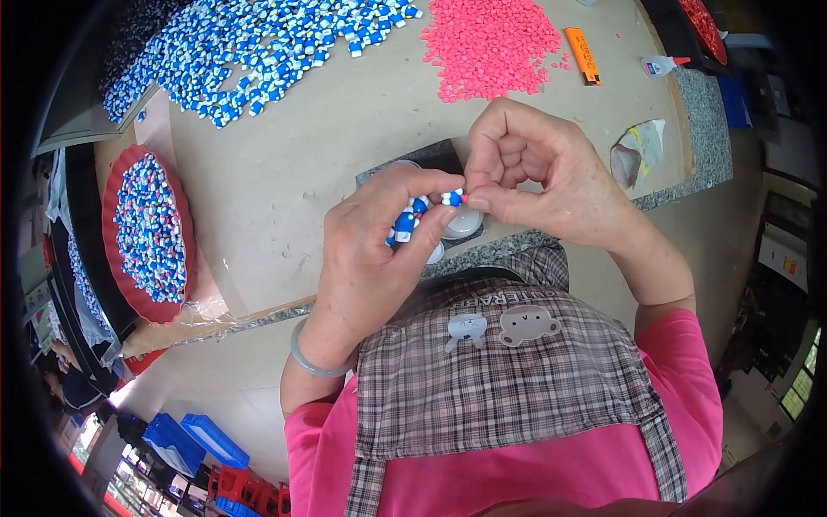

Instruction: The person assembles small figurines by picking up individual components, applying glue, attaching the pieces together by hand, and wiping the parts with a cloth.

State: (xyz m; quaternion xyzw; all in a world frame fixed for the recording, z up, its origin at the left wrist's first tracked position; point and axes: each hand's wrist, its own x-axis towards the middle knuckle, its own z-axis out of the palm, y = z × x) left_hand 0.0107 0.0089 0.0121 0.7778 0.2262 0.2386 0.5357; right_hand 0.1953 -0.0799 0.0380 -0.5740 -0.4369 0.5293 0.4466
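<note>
My left hand (366, 237) is curled around several small blue-and-white pieces (405, 226). Between its thumb and forefinger it pinches one more blue-and-white piece (450, 198). At that piece's right end sits a tiny pink part (465, 198). The thumb and forefinger of my right hand (547, 168) close on this pink part, and its other fingers are curled in. Just beneath the hands lie a round white dish (466, 224) and a dark flat block (441, 158), both partly covered by the hands.
A large heap of blue-and-white pieces (258, 60) and a pile of pink discs (491, 47) lie at the back. At left stands a red scalloped bowl (185, 250) of pieces. An orange rectangular object (582, 56), a red-tipped bottle (662, 65) and a crumpled packet (639, 153) are at right.
</note>
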